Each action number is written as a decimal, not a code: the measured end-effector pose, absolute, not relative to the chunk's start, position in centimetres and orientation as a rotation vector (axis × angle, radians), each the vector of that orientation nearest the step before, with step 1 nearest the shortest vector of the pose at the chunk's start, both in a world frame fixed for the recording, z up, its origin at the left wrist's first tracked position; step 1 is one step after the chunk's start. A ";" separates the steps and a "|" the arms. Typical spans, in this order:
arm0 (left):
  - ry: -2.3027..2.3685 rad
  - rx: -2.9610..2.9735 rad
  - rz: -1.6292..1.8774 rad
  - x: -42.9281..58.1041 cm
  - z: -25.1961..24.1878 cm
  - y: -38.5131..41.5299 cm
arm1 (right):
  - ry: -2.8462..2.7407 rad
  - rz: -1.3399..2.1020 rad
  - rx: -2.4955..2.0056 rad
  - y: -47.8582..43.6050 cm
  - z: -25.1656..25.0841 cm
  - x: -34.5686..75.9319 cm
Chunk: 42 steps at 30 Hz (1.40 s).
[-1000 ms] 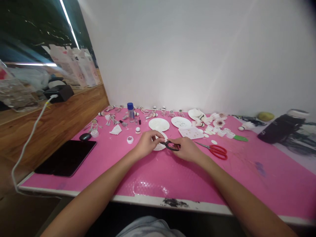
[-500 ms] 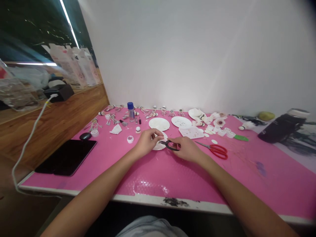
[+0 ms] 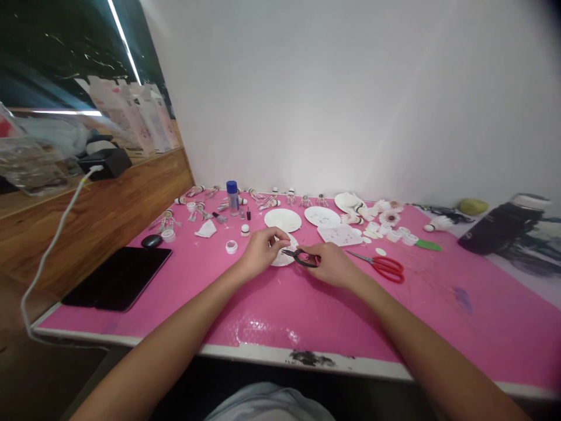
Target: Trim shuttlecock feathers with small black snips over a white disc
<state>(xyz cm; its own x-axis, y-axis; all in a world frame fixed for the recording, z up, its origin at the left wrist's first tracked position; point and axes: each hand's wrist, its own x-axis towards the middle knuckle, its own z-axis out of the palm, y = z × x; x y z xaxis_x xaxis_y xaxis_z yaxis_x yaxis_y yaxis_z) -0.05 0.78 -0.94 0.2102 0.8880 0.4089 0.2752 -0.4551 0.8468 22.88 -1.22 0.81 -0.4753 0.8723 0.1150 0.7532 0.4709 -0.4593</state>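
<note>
My right hand [image 3: 329, 263] is closed around the dark handles of a pair of pliers [image 3: 302, 257], whose jaws point left. Just left of the jaws, my left hand [image 3: 264, 250] is pinched, thumb against fingers; whatever it holds is too small to make out. Both hands are above a white paper disc [image 3: 287, 261] lying on the pink table cover, partly hidden by them. Behind it are two more white discs, one plain [image 3: 283, 220] and one with small bits on it [image 3: 322, 217]. To the right sits a white tray [image 3: 339, 236] dotted with small pieces.
Red-handled scissors [image 3: 388, 269] lie right of my right hand. Several shuttlecocks [image 3: 388, 217] and cut shuttlecock parts [image 3: 166, 219] line the back. A blue-capped bottle [image 3: 232, 199], a small open jar [image 3: 231, 247], a black tablet [image 3: 120, 278] and a black flask [image 3: 502, 225] also stand or lie around.
</note>
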 end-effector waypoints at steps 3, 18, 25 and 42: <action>1.085 1.857 1.243 0.0 -0.8 0.7 | -2.385 0.499 -1.369 -1.3 0.8 22.8; 1.089 1.836 1.247 0.1 -1.0 0.8 | -2.358 0.514 -1.392 -1.2 0.4 22.8; 1.098 1.800 1.262 0.0 -1.5 1.1 | -2.359 0.507 -1.399 -1.3 0.6 22.7; 1.039 1.798 1.258 0.1 -1.5 1.0 | -2.377 0.516 -1.376 -1.5 0.8 22.5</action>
<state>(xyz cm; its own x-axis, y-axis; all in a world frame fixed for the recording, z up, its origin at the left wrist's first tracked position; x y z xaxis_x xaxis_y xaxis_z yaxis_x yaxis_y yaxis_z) 0.11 1.02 -1.46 0.2070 0.8956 0.3938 0.2170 -0.4345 0.8741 22.51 -1.52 0.78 -0.4702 0.8753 0.1127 0.7498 0.4636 -0.4721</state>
